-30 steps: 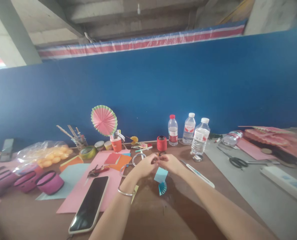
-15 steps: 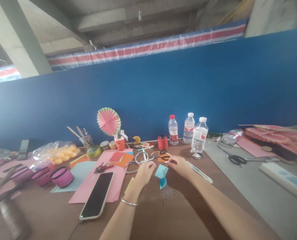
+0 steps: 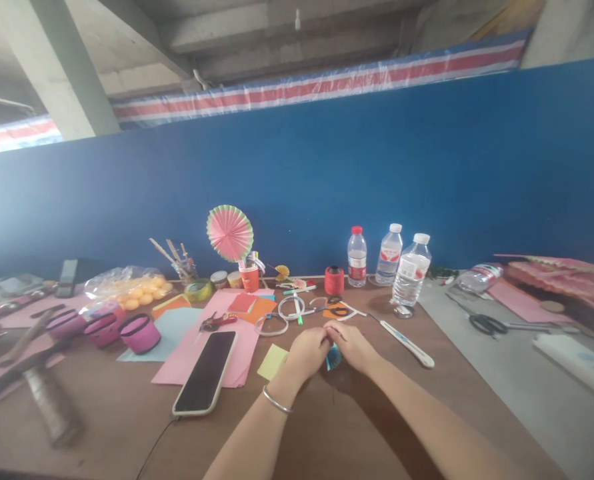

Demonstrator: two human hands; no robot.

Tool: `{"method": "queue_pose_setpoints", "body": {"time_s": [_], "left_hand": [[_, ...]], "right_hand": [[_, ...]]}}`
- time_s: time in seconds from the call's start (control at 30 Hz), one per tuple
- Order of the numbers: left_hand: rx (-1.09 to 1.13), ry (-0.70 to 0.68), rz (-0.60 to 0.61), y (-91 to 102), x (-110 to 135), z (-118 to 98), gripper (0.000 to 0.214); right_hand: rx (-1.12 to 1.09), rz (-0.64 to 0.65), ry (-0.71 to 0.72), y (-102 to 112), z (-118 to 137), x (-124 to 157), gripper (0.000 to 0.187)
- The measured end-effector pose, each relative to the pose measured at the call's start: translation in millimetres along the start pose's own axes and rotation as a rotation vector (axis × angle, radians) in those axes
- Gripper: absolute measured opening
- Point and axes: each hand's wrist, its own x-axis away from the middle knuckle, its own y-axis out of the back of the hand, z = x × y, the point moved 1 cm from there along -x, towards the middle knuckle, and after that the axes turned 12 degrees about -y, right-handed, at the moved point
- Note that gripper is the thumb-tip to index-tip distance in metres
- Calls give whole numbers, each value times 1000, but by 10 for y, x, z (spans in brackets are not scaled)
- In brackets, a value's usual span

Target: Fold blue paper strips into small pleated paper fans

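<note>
My left hand (image 3: 307, 352) and my right hand (image 3: 353, 344) meet at the fingertips over the brown table, both with curled fingers. Whatever they pinch is hidden behind the fingers. Just below the right fingers shows a small blue pleated paper fan (image 3: 333, 359), partly covered by the hands. To the left of my left wrist lies a pale yellow paper square (image 3: 273, 361). Beyond the fingertips are dark-handled scissors (image 3: 344, 311) and a looped pale cable (image 3: 271, 325). A white craft knife (image 3: 407, 345) rests to the right of my right hand.
A phone (image 3: 207, 373) lies on pink paper (image 3: 244, 367) at left, near purple cups (image 3: 139, 333) and a hammer (image 3: 47, 393). At the back stand a red thread spool (image 3: 334, 281), water bottles (image 3: 409, 272) and a pink paper fan (image 3: 230, 233) in a red cup (image 3: 249, 279).
My hands, earlier apart on either side of the light blue paper square, have come together at the fingertips. The square is now out of sight behind them. The view has shifted slightly left.
</note>
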Motion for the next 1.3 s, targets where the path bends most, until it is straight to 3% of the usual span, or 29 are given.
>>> {"method": "queue_pose_setpoints", "body": {"time_s": [0.37, 0.57, 0.77, 1.1, 1.3], "left_hand": [[-59, 11, -25, -11, 28, 74, 26], [-174, 82, -26, 16, 55, 80, 32], [-213, 31, 50, -25, 92, -81, 27], [-64, -28, 93, 6, 115, -106, 15], [72, -22, 80, 7, 119, -98, 26]], "right_hand": [[102, -56, -87, 104, -168, -7, 17], [50, -153, -178, 78, -269, -43, 21], [-51, -289, -278, 114, -358, -84, 29], [-179, -356, -330, 169, -292, -59, 29], [-210, -445, -358, 201, -248, -35, 31]]}}
